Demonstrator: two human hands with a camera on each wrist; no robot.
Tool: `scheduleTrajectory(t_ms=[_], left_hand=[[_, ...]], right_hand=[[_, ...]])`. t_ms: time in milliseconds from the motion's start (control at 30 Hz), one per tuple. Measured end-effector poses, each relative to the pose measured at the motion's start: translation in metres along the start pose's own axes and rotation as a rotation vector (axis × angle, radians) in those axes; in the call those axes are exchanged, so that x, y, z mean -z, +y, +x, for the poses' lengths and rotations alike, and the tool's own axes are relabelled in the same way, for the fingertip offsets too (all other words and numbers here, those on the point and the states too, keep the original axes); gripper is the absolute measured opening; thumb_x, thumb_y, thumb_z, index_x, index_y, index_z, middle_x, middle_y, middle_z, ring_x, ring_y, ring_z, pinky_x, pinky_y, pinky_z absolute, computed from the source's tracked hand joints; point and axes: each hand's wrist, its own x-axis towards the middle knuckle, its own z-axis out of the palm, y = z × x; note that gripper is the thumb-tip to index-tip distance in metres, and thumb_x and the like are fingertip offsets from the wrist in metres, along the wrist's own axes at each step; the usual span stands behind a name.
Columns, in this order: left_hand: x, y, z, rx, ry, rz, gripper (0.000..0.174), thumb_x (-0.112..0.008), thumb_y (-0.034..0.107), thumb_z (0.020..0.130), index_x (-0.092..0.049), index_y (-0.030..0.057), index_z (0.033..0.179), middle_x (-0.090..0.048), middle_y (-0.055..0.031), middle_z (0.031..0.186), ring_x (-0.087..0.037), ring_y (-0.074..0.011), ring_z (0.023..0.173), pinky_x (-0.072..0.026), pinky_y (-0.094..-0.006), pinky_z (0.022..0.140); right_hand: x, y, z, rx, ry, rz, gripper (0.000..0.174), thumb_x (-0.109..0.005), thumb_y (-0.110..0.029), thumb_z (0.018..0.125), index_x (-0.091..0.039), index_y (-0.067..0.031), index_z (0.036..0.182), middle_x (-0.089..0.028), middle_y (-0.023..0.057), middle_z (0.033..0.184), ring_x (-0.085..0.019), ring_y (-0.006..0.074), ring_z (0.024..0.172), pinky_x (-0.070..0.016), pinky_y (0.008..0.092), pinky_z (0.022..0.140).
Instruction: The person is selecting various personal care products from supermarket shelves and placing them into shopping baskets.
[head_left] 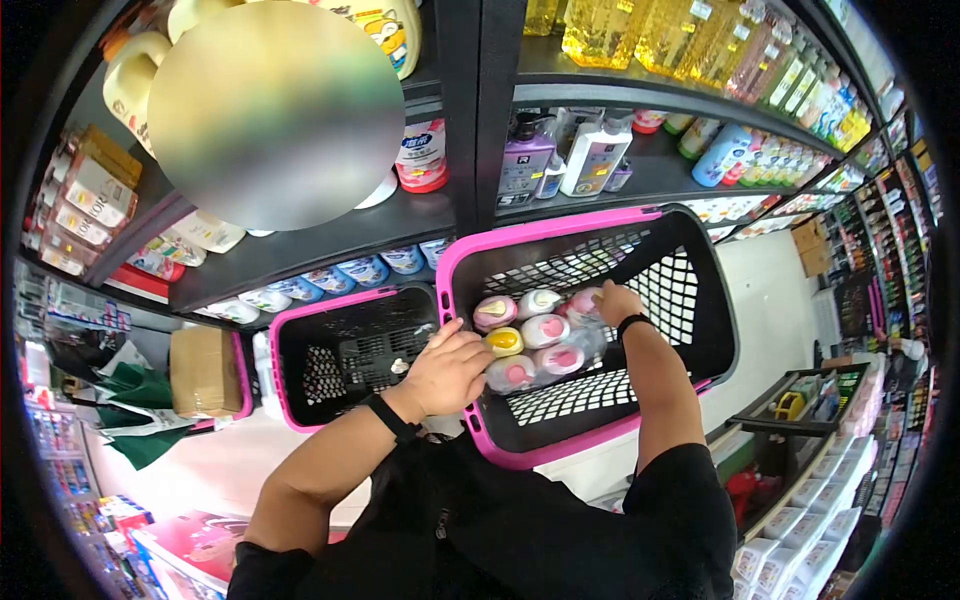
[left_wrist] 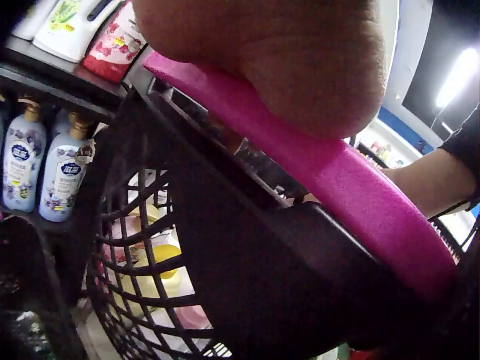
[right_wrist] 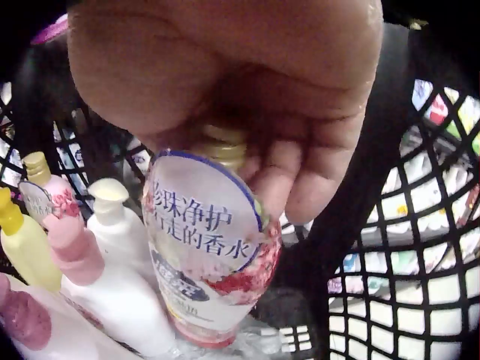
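Note:
My right hand [right_wrist: 247,97] grips the gold cap of a white and red bottle [right_wrist: 210,255] that stands in the black basket with the pink rim [head_left: 590,225]. In the head view that hand [head_left: 622,305] is inside the basket's right part. Several pump bottles stand beside it, among them one with a yellow top [head_left: 504,341] and a white one with a pink top [right_wrist: 75,247]. My left hand [head_left: 447,368] rests on the basket's near left rim, fingers stretched toward the bottles. In the left wrist view, the left hand [left_wrist: 300,67] lies over the pink rim [left_wrist: 322,172].
A second black basket with a pink rim [head_left: 300,420] stands on the left, and a cardboard box [head_left: 203,372] is beyond it. Shelves [head_left: 330,245] of bottles run along the far side. A low display rack [head_left: 790,425] is at the right.

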Motion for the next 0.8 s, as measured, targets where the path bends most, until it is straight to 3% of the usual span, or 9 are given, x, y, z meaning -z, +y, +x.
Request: scheduleTrajectory(t_ms=[67, 267, 367, 467, 600, 633, 667, 733, 800], left_hand=[[0.0, -0.003, -0.002, 0.0, 0.008, -0.045, 0.043, -0.071, 0.019, 0.076, -0.066, 0.0083, 0.117, -0.067, -0.0094, 0.112, -0.059, -0.0261, 0.117, -0.031, -0.0493, 0.117], [0.014, -0.011, -0.003, -0.028, -0.012, -0.241, 0.062, -0.076, 0.023, 0.076, -0.055, 0.0077, 0.132, -0.064, -0.0126, 0.121, -0.057, -0.0308, 0.121, -0.032, -0.0511, 0.115], [0.029, -0.017, 0.007, 0.059, -0.029, -0.413, 0.067, -0.075, 0.025, 0.079, -0.05, 0.0042, 0.137, -0.059, -0.0178, 0.13, -0.054, -0.0366, 0.126, -0.0346, -0.048, 0.114], [0.038, -0.023, 0.021, 0.104, 0.106, -0.619, 0.073, -0.078, 0.023, 0.078, -0.045, -0.0006, 0.139, -0.052, -0.0235, 0.136, -0.051, -0.0423, 0.127, -0.0374, -0.046, 0.112], [0.063, -0.026, 0.025, 0.163, 0.153, -0.708, 0.083, -0.082, 0.019, 0.074, -0.039, -0.0047, 0.141, -0.047, -0.0262, 0.14, -0.048, -0.038, 0.132, -0.0381, -0.0424, 0.112], [0.069, -0.028, 0.022, 0.062, 0.205, -0.656, 0.085, -0.083, 0.017, 0.073, -0.037, -0.0048, 0.142, -0.05, -0.0255, 0.137, -0.052, -0.036, 0.129, -0.041, -0.041, 0.11], [0.069, -0.026, 0.018, 0.114, 0.228, -1.003, 0.08, -0.084, 0.015, 0.072, -0.042, -0.0047, 0.138, -0.057, -0.0229, 0.129, -0.058, -0.0343, 0.121, -0.0453, -0.0398, 0.105], [0.084, -0.041, 0.004, 0.1, 0.209, -1.1, 0.073, -0.084, 0.015, 0.072, -0.048, -0.0024, 0.133, -0.063, -0.0199, 0.122, -0.062, -0.0326, 0.116, -0.0485, -0.0383, 0.1], [0.103, -0.055, -0.015, 0.199, 0.177, -0.908, 0.069, -0.083, 0.01, 0.076, -0.047, -0.0024, 0.133, -0.061, -0.0155, 0.127, -0.06, -0.0223, 0.118, -0.0465, -0.0355, 0.102]], right_hand=[[0.031, -0.004, -0.021, 0.056, 0.025, -0.069, 0.038, -0.059, -0.04, 0.094, -0.06, -0.0049, 0.109, -0.072, 0.0198, 0.101, -0.069, 0.0393, 0.094, -0.0546, 0.051, 0.082], [0.162, -0.032, -0.119, 0.252, 0.417, -0.113, 0.038, -0.062, -0.043, 0.091, -0.06, -0.0062, 0.084, -0.068, 0.0175, 0.072, -0.068, 0.0384, 0.069, -0.0525, 0.0517, 0.064], [0.24, -0.069, -0.183, 0.219, 0.515, -0.042, 0.038, -0.064, -0.042, 0.091, -0.059, -0.0056, 0.081, -0.067, 0.0198, 0.074, -0.066, 0.0408, 0.072, -0.0515, 0.0514, 0.064], [0.302, -0.114, -0.232, 0.246, 0.567, 0.056, 0.039, -0.065, -0.043, 0.091, -0.059, -0.0052, 0.082, -0.066, 0.0205, 0.075, -0.065, 0.0421, 0.075, -0.0502, 0.051, 0.065], [0.348, -0.176, -0.264, 0.35, 0.541, 0.166, 0.033, -0.068, -0.036, 0.091, -0.061, -0.0037, 0.087, -0.063, 0.0198, 0.075, -0.062, 0.0402, 0.071, -0.0477, 0.0452, 0.062], [0.352, -0.192, -0.267, 0.37, 0.505, 0.201, 0.032, -0.068, -0.035, 0.091, -0.062, -0.0039, 0.088, -0.063, 0.0192, 0.075, -0.062, 0.0392, 0.07, -0.0475, 0.0442, 0.062], [0.357, -0.212, -0.267, 0.406, 0.46, 0.238, 0.031, -0.068, -0.034, 0.091, -0.063, -0.0041, 0.088, -0.063, 0.0186, 0.075, -0.062, 0.0382, 0.07, -0.0474, 0.0432, 0.062], [0.359, -0.252, -0.267, 0.509, 0.47, 0.171, 0.029, -0.069, -0.033, 0.09, -0.063, -0.0049, 0.086, -0.063, 0.0174, 0.075, -0.063, 0.0372, 0.071, -0.0477, 0.0433, 0.062], [0.354, -0.285, -0.261, 0.57, 0.454, 0.054, 0.03, -0.071, -0.034, 0.089, -0.062, -0.0054, 0.084, -0.064, 0.0164, 0.075, -0.064, 0.0374, 0.072, -0.048, 0.0447, 0.062]])
